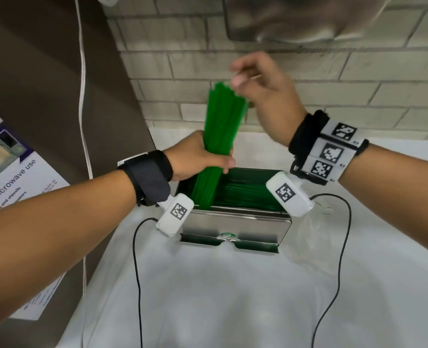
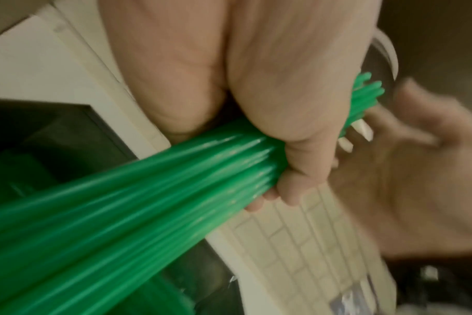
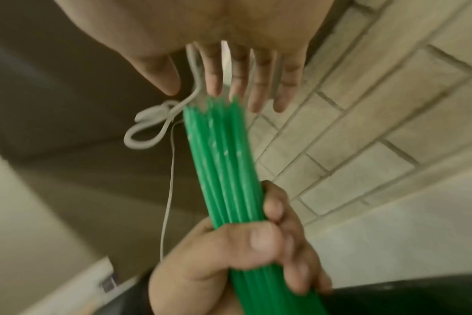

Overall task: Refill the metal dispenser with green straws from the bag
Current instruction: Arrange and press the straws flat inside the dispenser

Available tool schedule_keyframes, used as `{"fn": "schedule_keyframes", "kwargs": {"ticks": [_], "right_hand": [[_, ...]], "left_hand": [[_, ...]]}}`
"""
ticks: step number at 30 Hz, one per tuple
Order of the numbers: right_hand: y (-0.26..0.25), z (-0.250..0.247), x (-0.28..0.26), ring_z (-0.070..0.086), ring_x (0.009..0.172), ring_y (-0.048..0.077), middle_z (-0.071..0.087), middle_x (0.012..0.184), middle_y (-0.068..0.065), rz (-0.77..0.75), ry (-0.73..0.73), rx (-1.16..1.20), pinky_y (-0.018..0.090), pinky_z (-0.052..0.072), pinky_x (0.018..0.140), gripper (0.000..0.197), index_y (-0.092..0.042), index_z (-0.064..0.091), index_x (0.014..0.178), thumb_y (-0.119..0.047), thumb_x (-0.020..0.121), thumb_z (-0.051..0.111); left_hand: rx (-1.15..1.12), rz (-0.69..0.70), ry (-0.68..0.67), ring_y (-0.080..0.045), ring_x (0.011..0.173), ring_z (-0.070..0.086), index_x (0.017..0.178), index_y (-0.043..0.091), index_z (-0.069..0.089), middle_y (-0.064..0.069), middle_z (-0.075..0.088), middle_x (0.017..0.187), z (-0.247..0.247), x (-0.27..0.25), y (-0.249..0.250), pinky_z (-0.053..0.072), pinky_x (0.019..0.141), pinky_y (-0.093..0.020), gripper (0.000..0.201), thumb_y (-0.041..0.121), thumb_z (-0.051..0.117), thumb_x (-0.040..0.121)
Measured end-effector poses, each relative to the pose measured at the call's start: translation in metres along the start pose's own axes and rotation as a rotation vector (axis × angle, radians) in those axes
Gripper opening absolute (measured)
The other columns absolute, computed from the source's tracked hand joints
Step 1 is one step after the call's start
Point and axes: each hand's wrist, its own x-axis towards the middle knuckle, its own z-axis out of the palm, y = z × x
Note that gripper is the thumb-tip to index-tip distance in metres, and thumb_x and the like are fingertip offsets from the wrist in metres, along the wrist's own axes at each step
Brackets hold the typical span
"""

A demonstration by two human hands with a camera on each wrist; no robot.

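Here, clear bag [image 1: 310, 237] lies beside metal dispenser [image 1: 235, 222].

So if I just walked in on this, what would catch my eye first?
The bright green straws, a thick bundle standing upright with its lower end inside the open metal box on the white counter. The left hand has a tight grip round the bundle's middle, while the right hand hangs open at its top ends. More green straws already lie inside the box.
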Motion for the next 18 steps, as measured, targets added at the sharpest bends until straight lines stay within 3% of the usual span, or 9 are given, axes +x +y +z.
{"fn": "schedule_keyframes", "kwargs": {"ticks": [2,4,6,9,11,13,14,15,18], "right_hand": [[0.007,-0.009,0.000,0.059,0.087,0.017,0.058,0.098,0.001,0.151,0.003,0.207,0.037,0.050,0.078,0.030,-0.026,0.056,0.106,-0.018,0.077,0.060],[0.018,-0.004,-0.010,0.063,0.090,0.020,0.062,0.099,0.000,0.282,-0.261,-0.025,0.045,0.055,0.087,0.047,-0.024,0.053,0.113,-0.020,0.069,0.069],[0.027,0.012,-0.025,0.063,0.103,0.015,0.062,0.114,-0.004,0.314,-0.510,-0.303,0.041,0.054,0.095,0.078,-0.022,0.046,0.132,-0.032,0.065,0.084],[0.032,0.037,-0.036,0.057,0.120,0.008,0.059,0.132,-0.009,0.231,-0.508,-0.178,0.026,0.047,0.104,0.104,-0.025,0.034,0.148,-0.030,0.061,0.091],[0.038,0.043,-0.037,0.061,0.116,0.008,0.065,0.126,-0.007,0.235,-0.505,-0.117,0.022,0.049,0.101,0.089,-0.022,0.046,0.140,-0.016,0.063,0.090],[0.042,0.045,-0.038,0.073,0.093,0.017,0.076,0.095,0.002,0.292,-0.510,-0.158,0.037,0.059,0.088,0.053,-0.015,0.064,0.115,-0.011,0.067,0.084],[0.044,0.045,-0.038,0.074,0.082,0.022,0.077,0.083,0.006,0.322,-0.500,-0.172,0.044,0.061,0.082,0.037,-0.012,0.068,0.104,-0.012,0.069,0.081],[0.045,0.045,-0.037,0.075,0.078,0.025,0.076,0.078,0.008,0.348,-0.490,-0.168,0.047,0.061,0.080,0.027,-0.011,0.070,0.097,-0.014,0.072,0.080],[0.045,0.040,-0.034,0.073,0.073,0.026,0.074,0.077,0.011,0.393,-0.535,-0.122,0.045,0.061,0.082,0.018,-0.008,0.068,0.087,-0.017,0.078,0.080]], "left_hand": [[-0.219,0.063,0.133,-0.026,0.085,0.065,0.086,0.006,0.063,-0.009,0.067,0.083,-0.009,0.000,0.003,0.054,0.088,-0.039,0.016,-0.001,0.076,0.082],[-0.415,0.111,0.177,-0.029,0.103,0.060,0.080,0.012,0.065,-0.014,0.065,0.098,-0.010,0.003,0.009,0.049,0.096,-0.044,0.014,0.005,0.076,0.078],[-0.550,0.116,0.154,-0.029,0.117,0.057,0.074,0.018,0.070,-0.015,0.060,0.124,-0.002,0.005,0.016,0.046,0.105,-0.049,0.016,0.004,0.070,0.082],[-0.677,0.090,0.123,-0.026,0.132,0.054,0.077,0.019,0.073,-0.008,0.053,0.148,0.016,0.003,0.017,0.047,0.109,-0.048,0.030,-0.003,0.058,0.091],[-0.637,0.071,0.149,-0.023,0.128,0.058,0.087,0.017,0.070,-0.009,0.055,0.147,0.024,-0.001,0.015,0.052,0.103,-0.040,0.029,-0.007,0.055,0.096],[-0.520,0.043,0.189,-0.022,0.121,0.062,0.091,0.015,0.066,-0.012,0.057,0.145,0.026,-0.001,0.012,0.056,0.097,-0.035,0.024,-0.007,0.059,0.094],[-0.471,0.043,0.206,-0.025,0.124,0.061,0.096,0.014,0.065,-0.015,0.057,0.143,0.023,-0.001,0.011,0.054,0.101,-0.039,0.019,-0.004,0.065,0.089],[-0.431,0.055,0.236,-0.027,0.128,0.058,0.106,0.015,0.063,-0.015,0.057,0.142,0.018,-0.001,0.012,0.050,0.107,-0.043,0.028,0.003,0.074,0.083],[-0.338,0.236,0.431,-0.022,0.129,0.056,0.141,0.014,0.045,-0.012,0.055,0.138,-0.009,-0.003,0.022,0.048,0.109,-0.041,0.088,0.034,0.090,0.068]]}}
